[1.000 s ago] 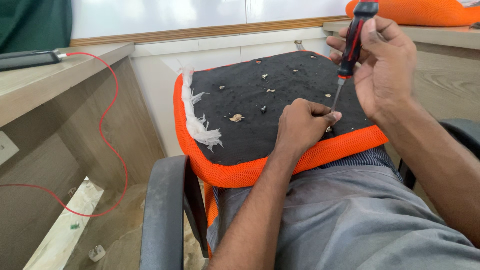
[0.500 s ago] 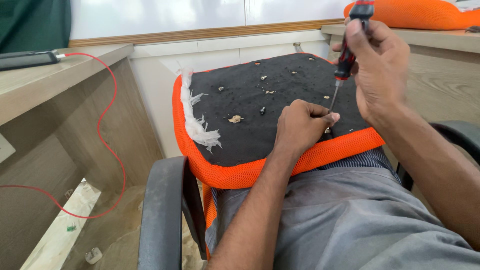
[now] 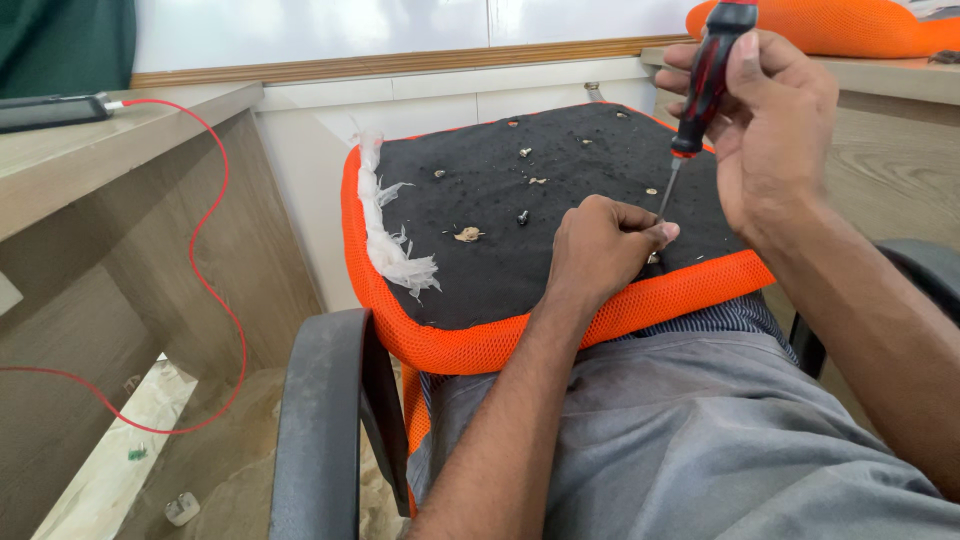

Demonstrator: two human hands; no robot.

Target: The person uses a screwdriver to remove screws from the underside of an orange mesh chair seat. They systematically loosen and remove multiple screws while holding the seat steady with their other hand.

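The right hand (image 3: 775,130), gripping the screwdriver (image 3: 705,75), is standing it more upright (left hand (image 3: 600,245) pinching at its tip) on the seat cushion (image 3: 520,250).

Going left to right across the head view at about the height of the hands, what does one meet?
Red cable → torn white lining along the orange-edged seat cushion → small dark screw on the black underside → left hand → screwdriver → right hand gripping it.
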